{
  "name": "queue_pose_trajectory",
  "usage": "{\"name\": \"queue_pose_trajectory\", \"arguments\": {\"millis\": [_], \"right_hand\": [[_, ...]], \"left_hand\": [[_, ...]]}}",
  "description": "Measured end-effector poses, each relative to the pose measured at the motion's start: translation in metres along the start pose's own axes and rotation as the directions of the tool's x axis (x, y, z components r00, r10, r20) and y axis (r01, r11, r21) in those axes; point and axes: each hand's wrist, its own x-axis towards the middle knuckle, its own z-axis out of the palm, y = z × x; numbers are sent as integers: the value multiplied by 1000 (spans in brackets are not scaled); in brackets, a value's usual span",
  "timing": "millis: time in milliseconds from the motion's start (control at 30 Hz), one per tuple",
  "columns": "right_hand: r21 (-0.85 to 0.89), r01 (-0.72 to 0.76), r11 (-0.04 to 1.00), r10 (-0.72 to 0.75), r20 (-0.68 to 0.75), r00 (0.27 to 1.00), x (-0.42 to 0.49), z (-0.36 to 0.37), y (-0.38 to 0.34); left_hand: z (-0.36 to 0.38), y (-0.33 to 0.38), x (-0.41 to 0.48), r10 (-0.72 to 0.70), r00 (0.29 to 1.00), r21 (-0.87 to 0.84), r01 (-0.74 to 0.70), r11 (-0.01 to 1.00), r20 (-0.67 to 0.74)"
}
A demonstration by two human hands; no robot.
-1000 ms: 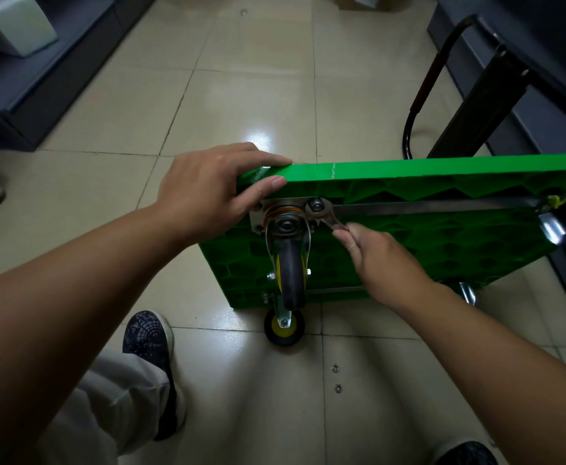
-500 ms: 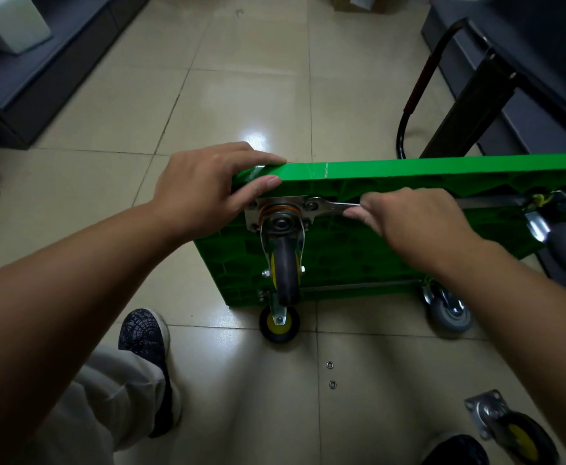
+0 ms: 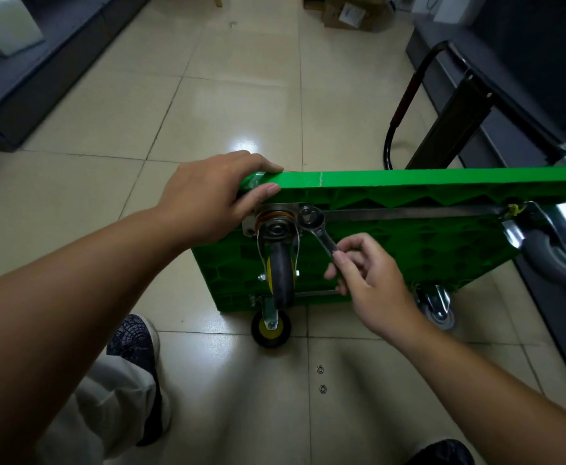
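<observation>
light: dim-ish indoor, coming from above
glare: two white hotspots on the floor tiles (image 3: 241,146), one far of the green cart (image 3: 409,182), one near
corners: pretty murky left and right
edges: fisheye bend
blur: near floor kinda smeary

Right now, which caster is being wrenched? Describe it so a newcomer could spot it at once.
Find the green platform cart tipped on its edge on the tiled floor. At its upper left corner, under the left hand, sits a dark-wheeled caster. Unlike the lower caster beneath it, it has a wrench on its plate bolt, held by the right hand.
</observation>
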Motion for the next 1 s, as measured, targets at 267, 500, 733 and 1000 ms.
{"name": "queue_pose_trajectory", "arguments": {"millis": [267,500,733,1000], "right_hand": [[111,19,994,-2,-150,989,8,24,37],[250,64,966,-12,-203,979,25,51,36],[286,51,957,18,-234,972,40,61,48],[211,101,972,-38,-285,958,47,54,54]], "left_hand": [[-1,1,0,-13,1000,2,13,1000,2],[-1,2,1,-33,999,10,33,999,-13],[-1,3,1,-46,999,24,47,999,-9],[-2,3,1,-45,999,26,46,999,-14]]}}
